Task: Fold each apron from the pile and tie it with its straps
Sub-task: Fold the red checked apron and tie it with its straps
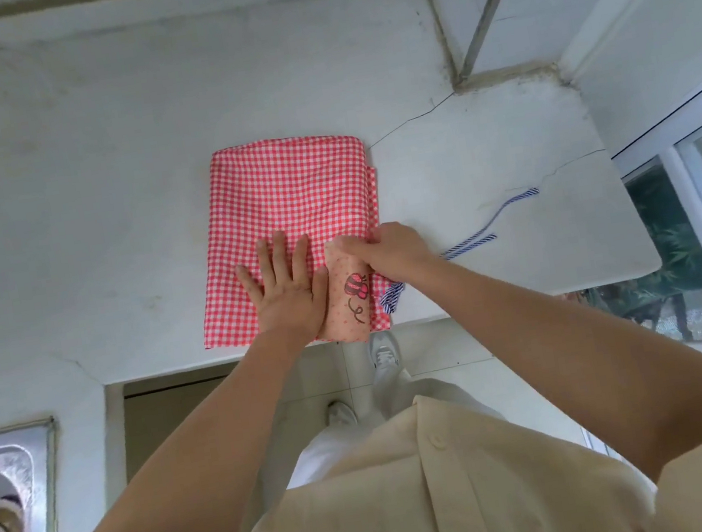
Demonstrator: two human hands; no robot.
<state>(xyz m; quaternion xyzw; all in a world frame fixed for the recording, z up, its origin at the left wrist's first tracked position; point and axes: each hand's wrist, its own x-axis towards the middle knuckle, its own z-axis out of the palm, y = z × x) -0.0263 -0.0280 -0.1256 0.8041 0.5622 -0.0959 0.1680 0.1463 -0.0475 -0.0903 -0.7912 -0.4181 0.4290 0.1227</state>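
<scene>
A red-and-white checked apron (292, 201) lies folded into a rectangle on the white counter (97, 167), its near edge at the counter's front. My left hand (286, 289) presses flat on its near part, fingers spread. My right hand (383, 247) grips the far end of a pink patterned fold (348, 302) of the apron, which bears a red printed motif. A blue-and-white striped strap (489, 224) trails to the right across the counter from under my right hand.
A steel sink (2, 477) sits at the lower left. The counter's front edge runs just under the apron, with floor tiles and my shoes below. A window frame (696, 214) and a wall corner bound the right side.
</scene>
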